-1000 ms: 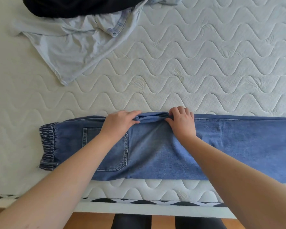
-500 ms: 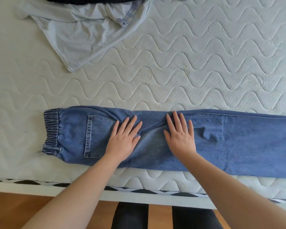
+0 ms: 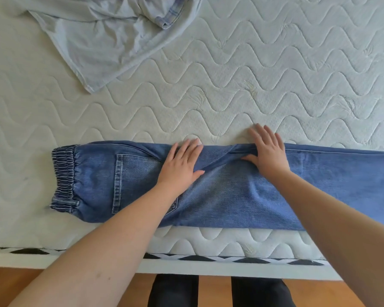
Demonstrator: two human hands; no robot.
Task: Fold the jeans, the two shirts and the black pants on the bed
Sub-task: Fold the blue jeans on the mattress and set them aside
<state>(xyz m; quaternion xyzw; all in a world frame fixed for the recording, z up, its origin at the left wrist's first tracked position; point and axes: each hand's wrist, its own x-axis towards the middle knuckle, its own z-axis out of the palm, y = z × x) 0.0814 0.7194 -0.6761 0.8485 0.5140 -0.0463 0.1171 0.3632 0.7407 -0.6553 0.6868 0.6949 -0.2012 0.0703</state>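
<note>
So the blue denim jeans with the elastic gathered waistband are lying lengthwise along the near edge of the bed, which is a white quilted mattress with a wavy stitch pattern. Waistband points left, the legs run off the right side of the view, and they look folded in half, one leg on top of the other, back pocket facing up.

Both hands are flat on the denim, fingers straight and spread, not gripping anything. The left hand sits just right of the back pocket, fingertips reaching the far edge of the jeans. The right hand is a bit further right, palm on the fabric and fingertips poking past the far edge onto the mattress. There's a diagonal crease in the denim between the two hands.

Up in the far left corner there's a pale light-blue shirt, crumpled and unfolded, well apart from the jeans. A bit of some washed-denim-looking hem lies on top of it, can't tell what garment that is.
</note>
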